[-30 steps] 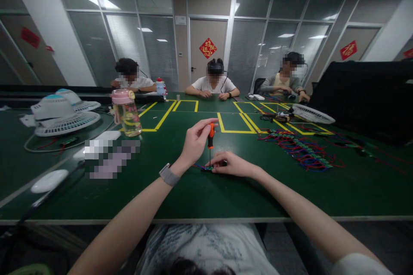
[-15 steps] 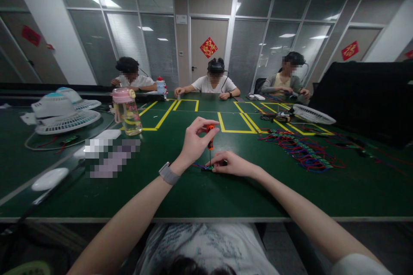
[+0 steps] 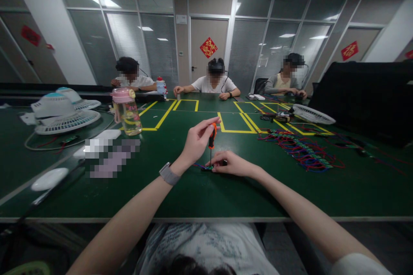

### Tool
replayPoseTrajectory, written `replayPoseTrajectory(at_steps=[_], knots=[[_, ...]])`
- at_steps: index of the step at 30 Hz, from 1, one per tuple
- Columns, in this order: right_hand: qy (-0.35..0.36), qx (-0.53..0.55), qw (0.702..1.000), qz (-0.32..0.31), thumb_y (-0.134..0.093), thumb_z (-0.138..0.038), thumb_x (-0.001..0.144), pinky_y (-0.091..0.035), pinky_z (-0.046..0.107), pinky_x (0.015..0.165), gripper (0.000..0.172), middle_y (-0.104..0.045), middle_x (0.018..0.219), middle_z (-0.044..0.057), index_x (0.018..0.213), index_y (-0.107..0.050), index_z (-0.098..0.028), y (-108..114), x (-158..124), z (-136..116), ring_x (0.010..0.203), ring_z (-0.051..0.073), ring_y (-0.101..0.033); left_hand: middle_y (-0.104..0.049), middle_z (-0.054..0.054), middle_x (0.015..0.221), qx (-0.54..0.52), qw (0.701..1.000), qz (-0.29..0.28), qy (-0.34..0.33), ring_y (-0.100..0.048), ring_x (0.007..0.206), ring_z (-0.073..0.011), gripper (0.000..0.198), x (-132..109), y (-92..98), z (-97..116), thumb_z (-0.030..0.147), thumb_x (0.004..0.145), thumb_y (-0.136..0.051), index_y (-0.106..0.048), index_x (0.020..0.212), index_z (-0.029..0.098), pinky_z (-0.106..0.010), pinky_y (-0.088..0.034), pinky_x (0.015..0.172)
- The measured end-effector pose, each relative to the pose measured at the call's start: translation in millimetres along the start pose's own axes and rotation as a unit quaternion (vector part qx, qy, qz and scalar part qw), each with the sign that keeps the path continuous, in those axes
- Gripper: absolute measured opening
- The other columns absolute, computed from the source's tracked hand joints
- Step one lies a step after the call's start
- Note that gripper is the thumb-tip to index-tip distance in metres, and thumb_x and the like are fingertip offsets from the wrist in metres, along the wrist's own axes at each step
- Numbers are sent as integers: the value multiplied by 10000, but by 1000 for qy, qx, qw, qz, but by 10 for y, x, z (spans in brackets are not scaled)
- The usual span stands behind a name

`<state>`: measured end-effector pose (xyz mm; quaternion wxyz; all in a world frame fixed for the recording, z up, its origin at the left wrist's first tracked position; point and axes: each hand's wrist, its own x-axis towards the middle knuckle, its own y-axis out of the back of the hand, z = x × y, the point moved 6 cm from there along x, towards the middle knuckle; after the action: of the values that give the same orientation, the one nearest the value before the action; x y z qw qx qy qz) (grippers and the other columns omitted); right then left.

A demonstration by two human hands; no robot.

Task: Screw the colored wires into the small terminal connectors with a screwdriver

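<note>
My left hand (image 3: pixel 197 139) has its fingers and thumb closed round the handle of an orange and black screwdriver (image 3: pixel 212 137). The screwdriver stands nearly upright, its thin shaft pointing down at a small green circuit board (image 3: pixel 209 168) on the green table. Red and blue wires run from the board's left side. Low on the table, my right hand (image 3: pixel 230 164) pinches the board's right side. Its fingertips partly cover the board, and the exact spot under the screwdriver's tip is too small to tell.
Many wired circuit boards (image 3: pixel 301 150) lie at the right, near a white fan grille (image 3: pixel 313 114) and a black case (image 3: pixel 364 103). A pink-lidded bottle (image 3: pixel 127 111), white fans (image 3: pixel 66 114) and a white oval object (image 3: pixel 50 179) are at the left. Three people sit across the table.
My left hand's fingers have shifted on the screwdriver handle, which now leans slightly right at the top. My right hand and the board look unmoved.
</note>
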<state>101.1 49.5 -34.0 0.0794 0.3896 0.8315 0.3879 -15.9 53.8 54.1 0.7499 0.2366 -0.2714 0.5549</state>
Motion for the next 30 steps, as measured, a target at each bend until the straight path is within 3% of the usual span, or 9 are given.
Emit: replayPoseTrajectory(at_steps=[10, 14, 17, 22, 30], knots=[[2, 6, 1000, 2, -653, -337, 829, -459, 248, 638, 329, -581, 788, 28, 1098, -717, -157, 8, -4, 3, 684, 128, -547, -643, -33, 899, 80, 995, 39, -38, -622, 801, -135, 135, -2, 52, 55, 268, 782, -697, -710, 895, 195, -231, -513, 685], [-1, 6, 1000, 0, -646, -328, 832, -456, 242, 638, 323, -567, 777, 22, 1096, -719, -157, 9, -5, -16, 679, 122, -537, -632, -44, 921, 73, 996, 31, -37, -611, 809, -130, 177, 4, 51, 64, 272, 876, -569, -721, 926, 196, -214, -496, 654], [-2, 1, 1000, 0, -648, -325, 832, -454, 240, 636, 314, -569, 775, 20, 1087, -721, -156, 12, -5, -34, 677, 121, -538, -669, -59, 994, 48, 998, 12, -31, -637, 895, -154, 252, 8, 34, 53, 257, 912, -496, -708, 1036, 201, -245, -516, 739], [4, -9, 1000, 0, -647, -318, 834, -452, 241, 634, 313, -587, 782, 23, 1095, -719, -161, 5, 0, -19, 670, 121, -546, -684, -92, 1128, -6, 1000, -9, 2, -676, 954, -193, 302, -1, -2, -8, 303, 906, -522, -662, 1144, 181, -300, -533, 825], [0, -3, 1000, 4, -654, -304, 826, -455, 238, 637, 309, -595, 795, 27, 1091, -721, -161, -1, -2, 25, 685, 124, -554, -658, -47, 923, 81, 996, 28, -29, -633, 815, -139, 167, -5, 33, 67, 244, 795, -673, -710, 945, 180, -236, -515, 712]])
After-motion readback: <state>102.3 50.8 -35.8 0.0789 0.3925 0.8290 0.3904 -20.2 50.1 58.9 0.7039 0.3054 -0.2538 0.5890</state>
